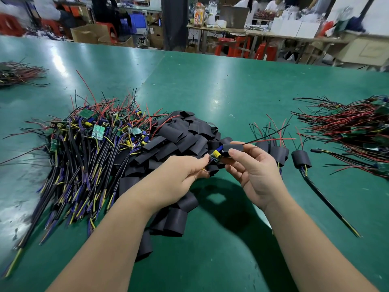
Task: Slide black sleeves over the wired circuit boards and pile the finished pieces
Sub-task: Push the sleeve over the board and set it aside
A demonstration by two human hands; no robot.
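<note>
My left hand pinches a wired circuit board with a yellow capacitor at its end. My right hand pinches a black sleeve that sits partly over the board's far end; red and black wires stick out of the sleeve to the right. A heap of loose black sleeves lies behind and below my hands. Left of it is a big pile of bare wired boards. Several sleeved pieces lie on the table just right of my right hand.
The green table stretches far ahead. Another bundle of wired boards lies at the right edge, and a small one at the far left. Boxes, red stools and people fill the background.
</note>
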